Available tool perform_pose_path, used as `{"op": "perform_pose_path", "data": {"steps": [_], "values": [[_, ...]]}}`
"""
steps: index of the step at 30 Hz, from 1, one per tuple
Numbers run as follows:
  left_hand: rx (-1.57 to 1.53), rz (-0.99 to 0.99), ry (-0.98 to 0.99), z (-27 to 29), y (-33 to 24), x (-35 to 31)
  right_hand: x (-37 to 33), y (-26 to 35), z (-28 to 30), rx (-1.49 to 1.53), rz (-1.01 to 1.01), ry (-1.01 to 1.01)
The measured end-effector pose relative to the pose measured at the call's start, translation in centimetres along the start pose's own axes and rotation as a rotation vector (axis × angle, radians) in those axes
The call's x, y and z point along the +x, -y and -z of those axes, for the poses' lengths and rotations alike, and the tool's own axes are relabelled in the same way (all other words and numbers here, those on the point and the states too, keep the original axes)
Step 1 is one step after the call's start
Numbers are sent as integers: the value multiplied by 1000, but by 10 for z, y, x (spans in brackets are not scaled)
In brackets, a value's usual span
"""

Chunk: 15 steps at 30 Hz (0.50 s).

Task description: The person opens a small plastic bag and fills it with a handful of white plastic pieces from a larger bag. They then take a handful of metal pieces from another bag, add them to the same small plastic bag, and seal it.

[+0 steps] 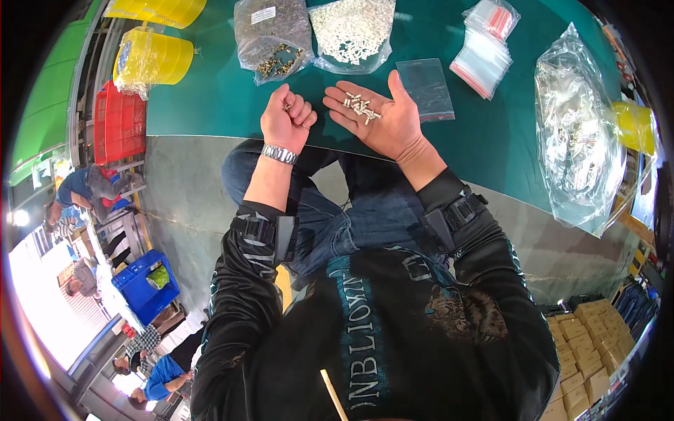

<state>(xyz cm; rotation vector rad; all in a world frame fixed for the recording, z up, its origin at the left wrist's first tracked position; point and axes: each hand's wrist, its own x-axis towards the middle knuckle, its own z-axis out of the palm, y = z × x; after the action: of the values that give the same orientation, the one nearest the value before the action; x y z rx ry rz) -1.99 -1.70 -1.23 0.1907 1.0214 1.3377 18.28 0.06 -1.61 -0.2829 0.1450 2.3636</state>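
While the right hand (372,119) lies palm up at upper centre of the frame, a loose heap of small whitish, tube-like pieces (359,105) rests across its palm and finger bases. Right grip: palm flat, fingers extended, thumb spread away to the right; nothing pinched. The left hand (286,121), just left of it and apart from it, is curled into a fist, fingers folded in and thumb pressed over. A small brass-coloured piece (286,107) shows between thumb and forefinger; how many more the fist encloses, I cannot tell.

Both hands are over the near edge of a green table (491,140). Directly above the left hand, top centre, a greyish plastic bag (270,31) has brass-coloured pieces at its mouth. Touching or just beside it on the right, a clear bag (353,69) holds many white pieces. A flat zip bag (430,81) with a red strip lies beside the right thumb; stacked zip bags (483,63) lie at upper right. Far right: a large clear bag (562,84) with small pieces inside.

A metal watch (280,154) circles the left wrist. Left margin: a red crate (119,123), below a yellow bin (168,59).
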Motion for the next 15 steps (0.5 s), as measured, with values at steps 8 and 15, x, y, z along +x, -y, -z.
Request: {"op": "perform_pose_path", "data": {"steps": [8,15], "values": [[-7,1,9,0,0,0,0,0,-1,1,5,-1],[-13,1,19,2,1,1,0,0,0,-6,7,-8]]}}
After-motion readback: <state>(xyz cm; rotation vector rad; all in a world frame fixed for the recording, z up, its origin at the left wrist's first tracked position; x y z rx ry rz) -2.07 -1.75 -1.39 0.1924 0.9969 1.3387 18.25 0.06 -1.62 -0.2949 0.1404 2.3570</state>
